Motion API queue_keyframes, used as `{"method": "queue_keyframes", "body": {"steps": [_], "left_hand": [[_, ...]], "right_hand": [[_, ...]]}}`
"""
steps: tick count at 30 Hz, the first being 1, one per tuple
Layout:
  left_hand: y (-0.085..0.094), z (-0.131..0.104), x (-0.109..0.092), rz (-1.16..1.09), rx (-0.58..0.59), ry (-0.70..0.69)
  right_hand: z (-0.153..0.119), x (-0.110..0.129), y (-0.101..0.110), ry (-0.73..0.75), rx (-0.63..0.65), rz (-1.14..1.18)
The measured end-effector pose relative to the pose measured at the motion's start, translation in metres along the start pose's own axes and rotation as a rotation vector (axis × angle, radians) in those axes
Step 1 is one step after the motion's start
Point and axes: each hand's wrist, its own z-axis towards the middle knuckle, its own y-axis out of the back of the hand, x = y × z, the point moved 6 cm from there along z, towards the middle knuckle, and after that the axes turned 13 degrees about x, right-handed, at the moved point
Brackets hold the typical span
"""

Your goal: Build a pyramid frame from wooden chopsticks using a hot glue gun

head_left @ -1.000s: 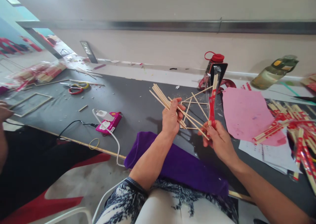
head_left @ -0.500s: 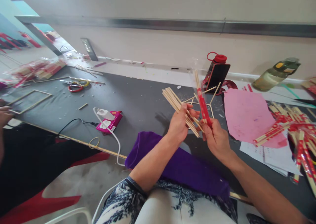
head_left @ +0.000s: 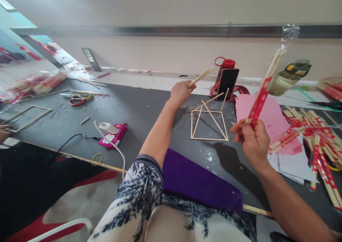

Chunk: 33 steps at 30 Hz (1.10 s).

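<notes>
My left hand (head_left: pixel 183 92) is closed on a bundle of bare wooden sticks (head_left: pixel 201 77), their ends pointing up and right, blurred. It is held over the far part of the table, left of the red-capped bottle. My right hand (head_left: pixel 253 140) grips a red-and-clear packet of wooden chopsticks (head_left: pixel 260 96), raised nearly upright above the pink sheet (head_left: pixel 247 108). On the dark table between my hands lies a square stick frame (head_left: pixel 210 139), with several sticks leaning up from it.
A phone (head_left: pixel 228 83) leans on a red-capped bottle (head_left: pixel 228 63). Packed chopsticks (head_left: pixel 317 128) lie right, near a green bottle (head_left: pixel 287 79). Left are a power adapter (head_left: pixel 108 127) on a pink box, scissors (head_left: pixel 77 99) and another person's hand (head_left: pixel 4 133). Purple cloth (head_left: pixel 197 181) lies at the near edge.
My hands have moved apart: the left went up and away with the loose sticks, the right moved rightward with the packet. The stick frame between them is now uncovered.
</notes>
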Motion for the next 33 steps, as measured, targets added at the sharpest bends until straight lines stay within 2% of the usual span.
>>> {"method": "queue_keyframes", "body": {"steps": [3, 7, 12, 17, 19, 20, 23, 24, 26, 28, 30, 33], "left_hand": [[-0.027, 0.032, 0.030, 0.425, 0.246, 0.127], [-0.052, 0.043, 0.049, 0.530, 0.365, 0.145], [-0.076, 0.049, 0.041, 0.560, 0.444, 0.056], [-0.076, 0.055, 0.035, 0.511, 0.544, -0.018], [-0.065, 0.055, 0.032, 0.406, 0.532, -0.041], [-0.055, 0.053, 0.027, 0.322, 0.465, -0.052], [-0.016, 0.035, 0.000, -0.118, 0.089, -0.118], [-0.007, 0.023, -0.011, -0.330, 0.016, -0.135], [-0.004, -0.004, -0.039, -0.754, 0.009, -0.173], [-0.010, -0.032, -0.070, -1.055, 0.094, -0.192], [-0.018, -0.055, -0.094, -1.239, 0.164, -0.201], [-0.027, -0.072, -0.105, -1.360, 0.092, -0.175]], "right_hand": [[0.002, -0.004, 0.002, 0.004, -0.004, 0.029], [0.004, -0.009, 0.002, -0.001, -0.004, 0.047], [0.003, -0.015, -0.001, -0.011, 0.021, 0.052], [0.002, -0.014, -0.007, -0.046, 0.066, 0.036], [0.002, -0.012, -0.008, -0.077, 0.073, 0.049], [0.003, -0.011, -0.009, -0.096, 0.077, 0.064], [0.003, -0.011, -0.012, -0.157, 0.105, 0.146], [0.003, -0.012, -0.014, -0.179, 0.121, 0.184], [0.002, -0.015, -0.019, -0.226, 0.163, 0.257], [0.000, -0.016, -0.022, -0.263, 0.197, 0.306], [-0.001, -0.016, -0.023, -0.272, 0.209, 0.316], [-0.002, -0.011, -0.022, -0.239, 0.206, 0.259]]}}
